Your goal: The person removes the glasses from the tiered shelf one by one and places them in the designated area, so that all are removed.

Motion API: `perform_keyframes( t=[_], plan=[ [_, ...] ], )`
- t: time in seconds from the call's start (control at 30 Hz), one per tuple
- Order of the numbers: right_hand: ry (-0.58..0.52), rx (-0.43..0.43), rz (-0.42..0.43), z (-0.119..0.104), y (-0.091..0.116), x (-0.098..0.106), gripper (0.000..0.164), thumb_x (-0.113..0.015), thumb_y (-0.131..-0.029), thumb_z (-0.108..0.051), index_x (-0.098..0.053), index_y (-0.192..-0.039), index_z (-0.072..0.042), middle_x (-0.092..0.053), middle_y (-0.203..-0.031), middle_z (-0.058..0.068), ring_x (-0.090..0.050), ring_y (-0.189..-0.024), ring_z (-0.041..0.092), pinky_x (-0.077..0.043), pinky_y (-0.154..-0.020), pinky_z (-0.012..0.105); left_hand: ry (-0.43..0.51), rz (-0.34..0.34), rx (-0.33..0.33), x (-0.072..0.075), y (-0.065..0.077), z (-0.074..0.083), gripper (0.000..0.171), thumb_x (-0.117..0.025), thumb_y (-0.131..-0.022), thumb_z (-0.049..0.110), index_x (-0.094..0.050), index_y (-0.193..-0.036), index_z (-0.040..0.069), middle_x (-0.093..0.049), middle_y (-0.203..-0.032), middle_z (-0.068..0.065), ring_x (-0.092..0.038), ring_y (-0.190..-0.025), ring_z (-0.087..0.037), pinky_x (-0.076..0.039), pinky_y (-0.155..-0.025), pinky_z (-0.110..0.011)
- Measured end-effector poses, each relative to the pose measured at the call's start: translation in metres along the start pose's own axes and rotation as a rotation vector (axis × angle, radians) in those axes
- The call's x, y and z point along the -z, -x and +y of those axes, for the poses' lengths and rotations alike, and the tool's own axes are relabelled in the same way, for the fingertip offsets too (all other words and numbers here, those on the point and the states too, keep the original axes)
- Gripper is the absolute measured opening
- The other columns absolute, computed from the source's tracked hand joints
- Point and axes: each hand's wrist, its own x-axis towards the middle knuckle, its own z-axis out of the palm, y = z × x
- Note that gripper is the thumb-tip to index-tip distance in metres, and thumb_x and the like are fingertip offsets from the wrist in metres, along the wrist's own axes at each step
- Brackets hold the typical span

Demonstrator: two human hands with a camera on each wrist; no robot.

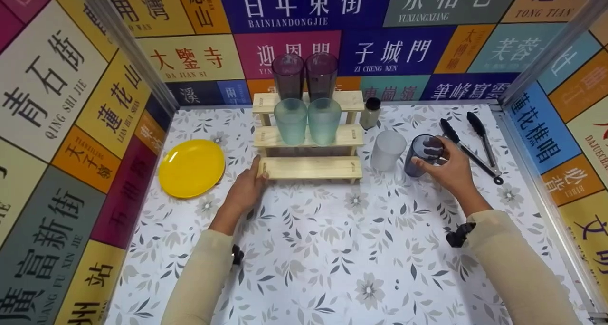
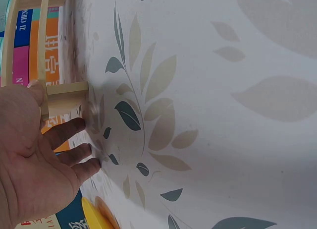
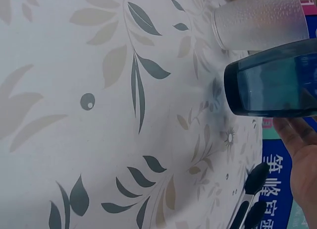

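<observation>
My left hand (image 1: 245, 188) holds the left front corner of a three-tier wooden rack (image 1: 308, 168). Its thumb lies on the lowest tier, while several fingers extend past the wood in the left wrist view. My right hand (image 1: 451, 166) grips a dark blue tinted cup (image 1: 416, 159) near its rim, thumb on the near side. The cup stands upright; whether its base touches the table I cannot tell. Just left of it is a frosted clear cup (image 1: 388, 150). On the middle tier are two pale green cups (image 1: 290, 121), and on the top tier two purple cups (image 1: 288, 75).
A yellow plate (image 1: 192, 168) lies left of the rack. Black-tipped tongs (image 1: 475, 147) lie spread beside my right hand. Behind the frosted cup stands a small black-capped jar (image 1: 370, 113). Printed panels (image 1: 285, 6) enclose the back and sides of the floral-covered table (image 1: 323, 268).
</observation>
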Motion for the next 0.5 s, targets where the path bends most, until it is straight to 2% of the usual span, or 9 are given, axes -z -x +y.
perform_keyframes(
  t=[0.07, 0.13, 0.3, 0.5],
  plan=[
    [-0.009, -0.024, -0.004, 0.002, -0.003, -0.001, 0.094, -0.093, -0.090, -0.045, -0.050, -0.165, -0.009, -0.062, -0.155, 0.025, -0.062, -0.136, 0.046, -0.048, -0.113, 0.055, 0.000, -0.004, 0.006, -0.001, 0.000, 0.000, 0.072, -0.042, -0.120, 0.045, -0.013, -0.180, 0.016, -0.054, -0.158, -0.036, -0.055, -0.149, -0.049, -0.042, -0.125, -0.063],
    [-0.028, -0.036, -0.008, 0.003, -0.007, -0.002, 0.094, -0.093, -0.090, -0.045, -0.050, -0.164, -0.007, -0.060, -0.157, 0.025, -0.060, -0.139, 0.046, -0.045, -0.118, 0.061, -0.002, -0.005, 0.007, -0.001, 0.000, 0.000, 0.072, -0.042, -0.120, 0.045, -0.013, -0.180, 0.016, -0.054, -0.158, -0.036, -0.055, -0.148, -0.049, -0.042, -0.125, -0.063],
    [-0.074, -0.042, -0.031, 0.007, -0.016, -0.008, 0.090, -0.093, -0.091, -0.041, -0.050, -0.163, -0.007, -0.059, -0.156, 0.024, -0.060, -0.141, 0.045, -0.045, -0.119, 0.058, -0.006, 0.014, -0.016, -0.001, 0.000, 0.000, 0.071, -0.043, -0.120, 0.044, -0.015, -0.179, 0.014, -0.056, -0.156, -0.038, -0.057, -0.146, -0.051, -0.043, -0.124, -0.063],
    [-0.112, -0.067, -0.057, 0.009, -0.021, -0.012, 0.090, -0.092, -0.093, -0.041, -0.048, -0.166, -0.010, -0.057, -0.161, 0.020, -0.058, -0.147, 0.043, -0.046, -0.119, 0.054, -0.010, 0.014, -0.012, 0.000, 0.001, 0.000, 0.071, -0.043, -0.120, 0.043, -0.015, -0.179, 0.015, -0.055, -0.156, -0.037, -0.056, -0.146, -0.051, -0.043, -0.123, -0.064]
  ],
)
